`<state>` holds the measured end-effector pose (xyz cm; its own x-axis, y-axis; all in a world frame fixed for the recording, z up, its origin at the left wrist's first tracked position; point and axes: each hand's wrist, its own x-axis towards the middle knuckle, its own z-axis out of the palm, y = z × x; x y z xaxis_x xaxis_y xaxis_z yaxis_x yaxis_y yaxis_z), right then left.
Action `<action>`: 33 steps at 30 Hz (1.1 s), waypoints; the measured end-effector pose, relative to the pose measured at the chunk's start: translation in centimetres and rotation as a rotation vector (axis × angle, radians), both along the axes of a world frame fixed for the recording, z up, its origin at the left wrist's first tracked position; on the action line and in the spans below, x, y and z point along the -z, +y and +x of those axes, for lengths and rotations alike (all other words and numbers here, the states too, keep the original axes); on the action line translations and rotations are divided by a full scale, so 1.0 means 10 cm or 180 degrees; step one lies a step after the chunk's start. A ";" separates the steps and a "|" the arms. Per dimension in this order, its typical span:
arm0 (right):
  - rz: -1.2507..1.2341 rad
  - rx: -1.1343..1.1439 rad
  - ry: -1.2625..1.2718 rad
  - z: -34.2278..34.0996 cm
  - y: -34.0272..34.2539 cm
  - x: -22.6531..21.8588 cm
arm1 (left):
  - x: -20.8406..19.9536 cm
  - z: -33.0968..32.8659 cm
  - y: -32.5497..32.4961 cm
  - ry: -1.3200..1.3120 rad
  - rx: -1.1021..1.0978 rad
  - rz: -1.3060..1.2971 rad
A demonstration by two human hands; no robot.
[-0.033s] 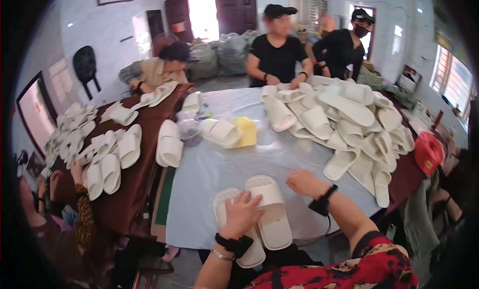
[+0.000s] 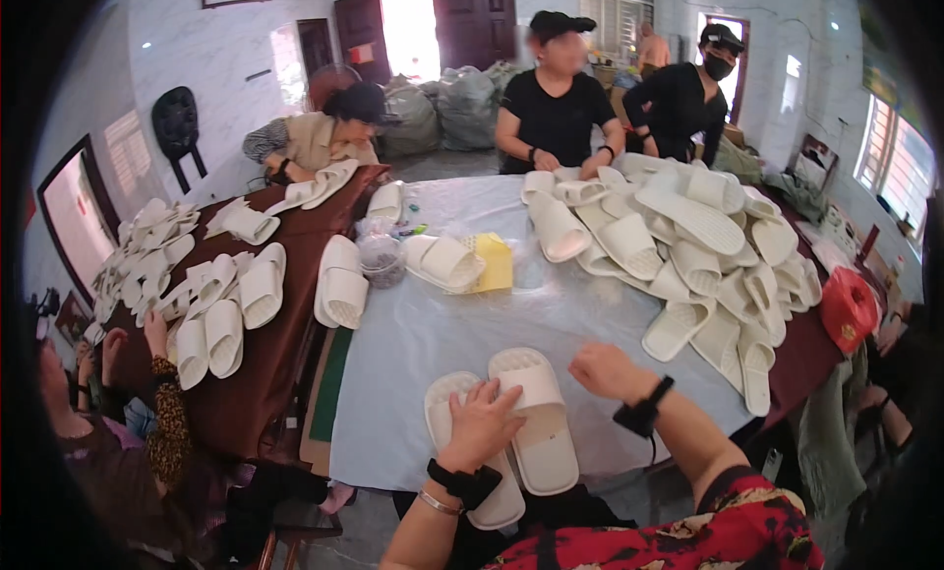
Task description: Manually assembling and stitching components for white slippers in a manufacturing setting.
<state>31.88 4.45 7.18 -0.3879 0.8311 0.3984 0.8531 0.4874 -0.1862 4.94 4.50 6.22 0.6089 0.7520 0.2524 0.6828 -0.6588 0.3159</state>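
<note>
Two white slippers lie side by side at the table's near edge, their open heels toward me. My left hand rests across both straps with its fingers spread, touching the left slipper and the right slipper. A small dark speck shows on the right slipper's footbed. Just right of that slipper's toe, my right hand hovers with its fingers curled in. Whatever its fingertips may hold is hidden.
A large heap of white slippers covers the table's right side. Ahead lie a yellow card, a slipper and a clear tub. More slippers lie on the brown table at left. Several people work around.
The whole view has shifted slightly. Both hands and the two slippers keep nearly the same places.
</note>
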 end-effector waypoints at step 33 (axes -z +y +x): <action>0.0066 -0.1555 0.1997 -1.01 -1.09 -0.19 | 0.03 0.02 -0.19 -0.0117 0.0087 0.0429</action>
<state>21.77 -6.42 9.06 -0.4047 0.6149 0.6768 0.2807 0.7879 -0.5481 5.15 2.56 5.88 0.6171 0.6932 0.3724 0.6536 -0.7151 0.2478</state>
